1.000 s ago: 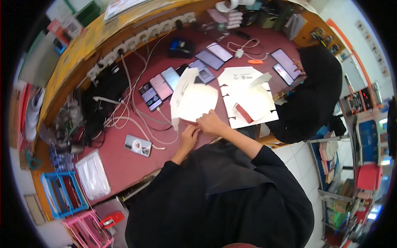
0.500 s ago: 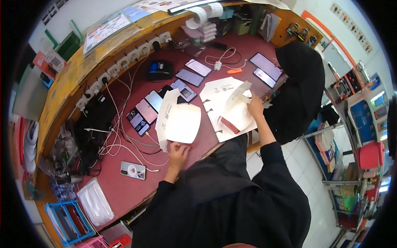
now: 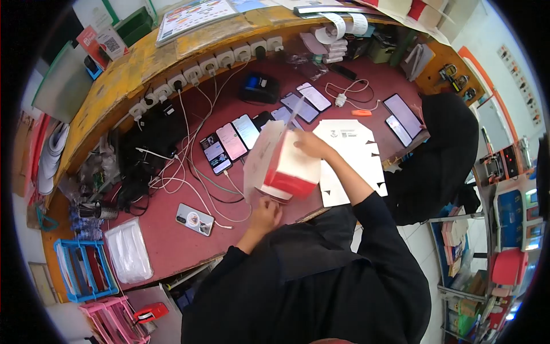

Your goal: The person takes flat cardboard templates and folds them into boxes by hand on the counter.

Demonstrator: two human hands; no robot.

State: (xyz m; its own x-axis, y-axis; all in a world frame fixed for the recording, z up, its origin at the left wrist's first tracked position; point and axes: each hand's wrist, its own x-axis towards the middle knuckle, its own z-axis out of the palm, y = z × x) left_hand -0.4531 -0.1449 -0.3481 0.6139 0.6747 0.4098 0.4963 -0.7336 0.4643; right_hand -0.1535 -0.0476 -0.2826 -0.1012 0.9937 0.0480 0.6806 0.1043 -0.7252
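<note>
My right hand (image 3: 312,144) grips a folded red and white cardboard box (image 3: 293,166), which is tipped on its side with a flap standing up. Behind and beneath it is a second open carton (image 3: 264,150) with a tall white side flap; its inside is mostly hidden. At that carton's near lower edge, my left hand (image 3: 267,215) has its fingers curled against the cardboard. A flat white die-cut cardboard sheet (image 3: 350,163) with dark notches lies right of the boxes, partly under my right forearm.
Several phones, including a pink-screened one (image 3: 231,141), lie behind the boxes. White charging cables (image 3: 186,155) run from the socket row (image 3: 209,64). A grey phone (image 3: 195,219) lies at left. A person in black (image 3: 444,160) sits at right, a hand by a tablet (image 3: 404,113).
My right hand has carried its box leftward off the white sheet, bringing it over the other carton and turning its red side into view. The camera view has shifted.
</note>
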